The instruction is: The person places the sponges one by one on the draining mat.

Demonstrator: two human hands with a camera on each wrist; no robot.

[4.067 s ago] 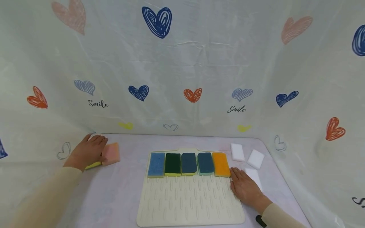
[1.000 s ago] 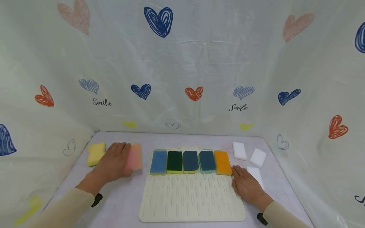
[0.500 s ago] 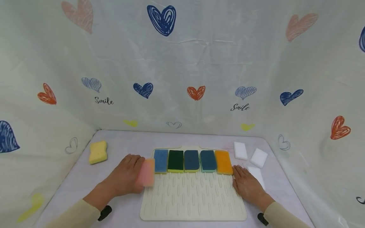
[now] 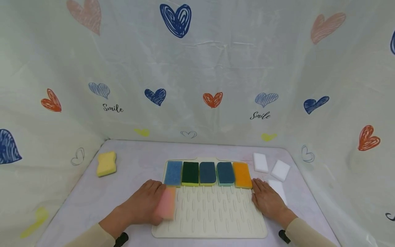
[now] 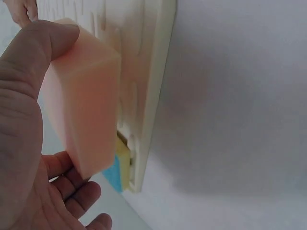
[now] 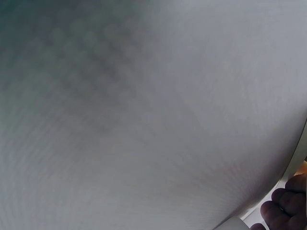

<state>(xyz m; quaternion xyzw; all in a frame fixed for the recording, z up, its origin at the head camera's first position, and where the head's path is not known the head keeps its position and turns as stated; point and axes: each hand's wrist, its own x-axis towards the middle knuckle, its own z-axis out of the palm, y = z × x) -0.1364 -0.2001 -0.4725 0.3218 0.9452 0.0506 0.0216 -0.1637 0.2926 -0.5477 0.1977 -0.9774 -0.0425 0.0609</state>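
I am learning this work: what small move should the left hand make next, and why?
Probably set the pink sponge down flat in front of the light-blue sponge: the left hand holds it over the cream ridged mat, whose back row of sponges looks full.

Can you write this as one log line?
left hand: holds pink sponge over mat | right hand: rests beside orange sponge | on mat: five sponges in one row

"What can be read?"
"Black script "Smile" [image 4: 112, 108] on the white sheet [image 4: 216, 58], and a second "Smile" [image 4: 260, 115] to its right."
"And far right?"
"Cut-off black lettering [image 4: 389, 216], not legible."
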